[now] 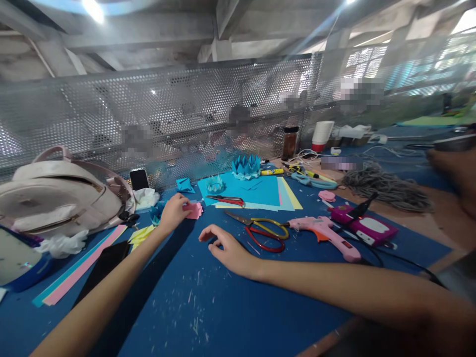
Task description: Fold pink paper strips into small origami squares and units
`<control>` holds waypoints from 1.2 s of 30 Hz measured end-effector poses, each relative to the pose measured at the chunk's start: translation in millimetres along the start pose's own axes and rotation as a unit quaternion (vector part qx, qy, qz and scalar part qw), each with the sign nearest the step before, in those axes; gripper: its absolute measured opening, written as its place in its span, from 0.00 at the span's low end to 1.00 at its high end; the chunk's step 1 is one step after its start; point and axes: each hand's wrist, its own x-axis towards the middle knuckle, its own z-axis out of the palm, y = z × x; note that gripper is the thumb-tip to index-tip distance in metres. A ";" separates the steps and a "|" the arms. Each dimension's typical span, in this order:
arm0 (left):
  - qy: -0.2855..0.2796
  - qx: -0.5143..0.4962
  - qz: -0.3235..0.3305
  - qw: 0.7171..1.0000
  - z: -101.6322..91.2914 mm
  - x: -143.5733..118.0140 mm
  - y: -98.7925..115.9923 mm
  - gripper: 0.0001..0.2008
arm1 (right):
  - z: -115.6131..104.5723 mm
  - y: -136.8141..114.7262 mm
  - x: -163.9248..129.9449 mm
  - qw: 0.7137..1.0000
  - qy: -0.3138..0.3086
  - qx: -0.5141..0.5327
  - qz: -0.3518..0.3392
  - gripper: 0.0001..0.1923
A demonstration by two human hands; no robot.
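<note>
On the blue table (208,307), one beige bag (55,196) lies far left of the pink paper (194,210). Two scissors (260,231) lie right of the paper, one glue gun (323,233) beyond them. The left hand (173,213) pinches the paper; the right hand (228,250) rests below it, fingers loosely curled.

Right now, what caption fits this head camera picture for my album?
Left hand on a pink paper piece, right hand resting near scissors.

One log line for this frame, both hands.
left hand: grips pink folded paper piece | right hand: on blue table, empty, fingers curled | nearest: scissors, pink glue gun
</note>
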 end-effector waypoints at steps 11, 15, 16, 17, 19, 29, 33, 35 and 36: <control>0.038 -0.057 -0.070 0.995 -23.6 -12.5 15.9 0.13 | 0.1 -0.1 1.1 1.000 -0.016 -0.002 -0.002 0.18; 0.072 -0.100 -0.047 0.991 -28.9 -13.0 19.2 0.02 | 0.7 0.3 1.7 1.000 -0.017 0.000 0.000 0.17; 0.083 -0.114 -0.041 0.989 -31.1 -13.1 20.3 0.03 | 0.8 0.3 1.8 1.000 -0.017 0.001 0.001 0.17; 0.093 -0.130 -0.037 0.986 -33.7 -13.3 21.7 0.04 | 1.0 0.4 2.0 1.000 -0.018 0.000 0.001 0.16; 0.107 -0.168 -0.032 0.979 -39.3 -15.2 25.9 0.05 | 0.9 0.9 2.1 1.000 -0.014 0.003 0.003 0.15; 0.008 -0.388 -0.081 0.918 -55.6 -102.3 82.7 0.12 | -3.0 -8.8 0.9 0.998 0.064 0.009 -0.024 0.13; -0.015 -0.434 -0.114 0.893 -59.8 -140.4 93.6 0.09 | 1.4 -22.9 -0.5 0.998 -0.020 -0.050 -0.022 0.07; -0.039 -0.478 -0.138 0.866 -61.2 -151.1 92.0 0.11 | 2.2 -28.3 -0.5 0.996 -0.061 -0.058 0.003 0.07; -0.051 -0.497 -0.146 0.854 -61.6 -154.7 90.5 0.11 | 1.8 -30.4 -0.4 0.995 -0.081 -0.061 0.018 0.07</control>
